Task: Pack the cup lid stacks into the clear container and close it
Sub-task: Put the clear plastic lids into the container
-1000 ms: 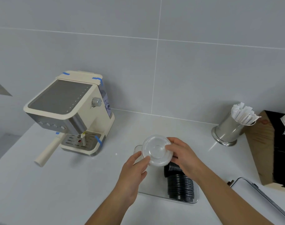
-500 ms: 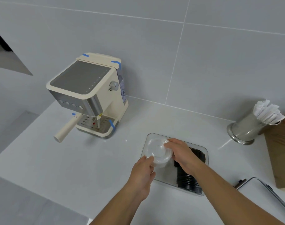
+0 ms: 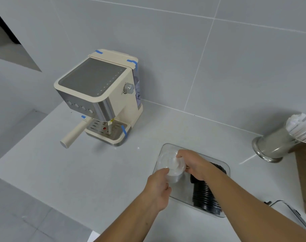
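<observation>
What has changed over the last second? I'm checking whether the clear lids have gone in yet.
Both hands, left hand and right hand, lowered the clear lid stack into the clear container, still gripping it. The black lid stack stayed lying inside.

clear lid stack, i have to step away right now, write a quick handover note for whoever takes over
Left hand and right hand: both grip the clear lid stack, held low in the left half of the clear container.
Black lid stack: already lying in the container's right half.
Left: set the clear stack down beside the black one, let go, then close the container. No container lid is identifiable in view.
</observation>
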